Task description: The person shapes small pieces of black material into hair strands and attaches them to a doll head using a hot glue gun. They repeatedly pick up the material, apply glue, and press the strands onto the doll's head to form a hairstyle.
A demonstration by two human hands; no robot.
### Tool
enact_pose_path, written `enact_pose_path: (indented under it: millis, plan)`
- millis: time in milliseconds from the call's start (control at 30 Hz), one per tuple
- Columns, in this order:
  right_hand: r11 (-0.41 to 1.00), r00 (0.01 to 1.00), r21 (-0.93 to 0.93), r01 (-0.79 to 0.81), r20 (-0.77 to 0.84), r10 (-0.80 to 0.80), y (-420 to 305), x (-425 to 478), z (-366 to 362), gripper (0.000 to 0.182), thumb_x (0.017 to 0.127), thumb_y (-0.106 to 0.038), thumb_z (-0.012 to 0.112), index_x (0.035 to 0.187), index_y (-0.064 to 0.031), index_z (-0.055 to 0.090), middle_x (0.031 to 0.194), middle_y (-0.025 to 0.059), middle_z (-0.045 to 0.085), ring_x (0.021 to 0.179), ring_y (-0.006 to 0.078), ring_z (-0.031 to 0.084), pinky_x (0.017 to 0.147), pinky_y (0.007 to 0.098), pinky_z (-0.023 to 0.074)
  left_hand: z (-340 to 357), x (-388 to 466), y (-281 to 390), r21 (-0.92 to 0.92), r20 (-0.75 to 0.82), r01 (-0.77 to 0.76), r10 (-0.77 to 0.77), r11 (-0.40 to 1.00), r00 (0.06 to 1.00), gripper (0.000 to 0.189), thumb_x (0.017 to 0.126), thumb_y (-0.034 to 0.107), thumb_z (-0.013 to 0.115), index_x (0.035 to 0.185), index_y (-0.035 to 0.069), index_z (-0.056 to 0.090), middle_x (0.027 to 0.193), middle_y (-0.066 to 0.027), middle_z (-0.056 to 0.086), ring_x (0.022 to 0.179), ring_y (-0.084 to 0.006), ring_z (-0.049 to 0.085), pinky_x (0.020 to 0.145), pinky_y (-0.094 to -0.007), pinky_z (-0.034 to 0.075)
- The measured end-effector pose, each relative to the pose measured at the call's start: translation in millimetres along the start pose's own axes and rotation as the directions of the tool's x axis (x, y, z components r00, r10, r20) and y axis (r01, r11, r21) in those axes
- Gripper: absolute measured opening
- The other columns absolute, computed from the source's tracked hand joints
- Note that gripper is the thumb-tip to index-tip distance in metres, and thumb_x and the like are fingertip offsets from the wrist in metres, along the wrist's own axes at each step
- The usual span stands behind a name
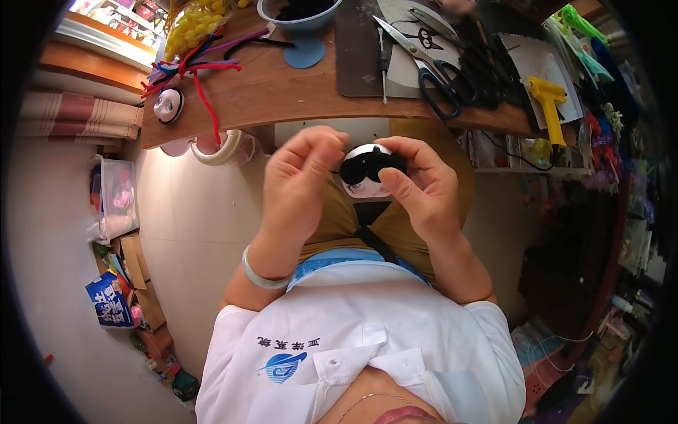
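My right hand point(429, 185) holds a doll's head point(365, 188) above my lap, with the thumb on its front and the fingers behind its upper edge. Black fuzzy hair point(365, 167) covers the forehead in two rounded lobes. Behind the hair shows a white band point(365, 150). Close on the left, my left hand point(304, 180) has thumb and fingers pinched together. Whether something thin is between those fingertips I cannot tell. A short dark strand sticks out between the head and this hand.
On the wooden table point(254, 100) lie another doll face point(168, 106), coloured pipe cleaners point(198, 66), a blue disc point(304, 53), a bowl point(302, 21) of black material, scissors point(424, 61), a screwdriver point(383, 63) and a yellow glue gun point(548, 103). Bins and boxes stand along both sides.
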State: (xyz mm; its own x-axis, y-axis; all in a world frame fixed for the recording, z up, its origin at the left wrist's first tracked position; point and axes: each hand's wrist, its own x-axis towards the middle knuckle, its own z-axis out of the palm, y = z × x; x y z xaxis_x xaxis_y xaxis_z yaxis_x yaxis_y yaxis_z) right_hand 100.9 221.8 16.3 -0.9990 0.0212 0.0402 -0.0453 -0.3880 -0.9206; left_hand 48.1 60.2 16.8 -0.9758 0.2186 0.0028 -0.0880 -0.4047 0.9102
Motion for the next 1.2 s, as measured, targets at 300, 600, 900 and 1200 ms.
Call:
enact_pose_path:
  millis: [300,600,900,1200]
  plan:
    - [0.994,0.997,0.099,-0.056,-0.043,0.06,1.7,2.2,-7.7,0.036,0.088,-0.014,0.063,0.117,0.0051,0.052,0.105,0.0109,0.062,0.094,0.0141,0.06,0.082,0.0257,0.0489,-9.6,-2.3,3.0,0.667,0.137,-0.438,0.478,0.603,0.867,0.022,0.095,0.02,0.054,0.104,0.0,0.059,0.107,-0.0066,0.057,0.096,-0.0127,0.053,0.082,-0.0257,0.043]
    - [1.0,1.0,0.022,0.004,0.013,-0.004,3.8,-2.7,-1.8,0.036,0.089,-0.012,0.062,0.118,0.0043,0.05,0.107,0.0099,0.057,0.096,0.0128,0.057,0.083,0.0265,0.0519,-5.1,-8.8,-5.2,-0.131,0.245,0.276,-0.239,0.952,0.94,0.024,0.09,0.013,0.06,0.11,0.0,0.055,0.104,-0.0053,0.061,0.094,-0.0095,0.057,0.083,-0.0235,0.046]
    - [1.0,1.0,-0.019,0.014,-0.023,-0.015,3.4,-3.5,-0.8,0.035,0.089,-0.013,0.062,0.117,0.0039,0.05,0.107,0.0094,0.057,0.095,0.0126,0.056,0.082,0.0267,0.0525,-1.7,-9.6,-13.4,-0.228,0.255,0.28,-0.22,0.932,0.942,0.029,0.091,0.011,0.059,0.117,0.002,0.052,0.114,-0.007,0.057,0.102,-0.0114,0.054,0.085,-0.0238,0.045]
    - [0.999,0.994,-0.019,-0.026,-0.102,0.024,1.6,1.7,-5.0,0.032,0.09,-0.014,0.061,0.115,0.0045,0.051,0.105,0.0087,0.059,0.093,0.0117,0.057,0.081,0.0237,0.0501,-1.8,-10.0,-10.5,0.016,0.364,-0.01,0.003,1.0,0.931,0.043,0.09,0.003,0.057,0.13,-0.002,0.041,0.127,-0.0133,0.05,0.116,-0.0179,0.048,0.096,-0.0304,0.043]
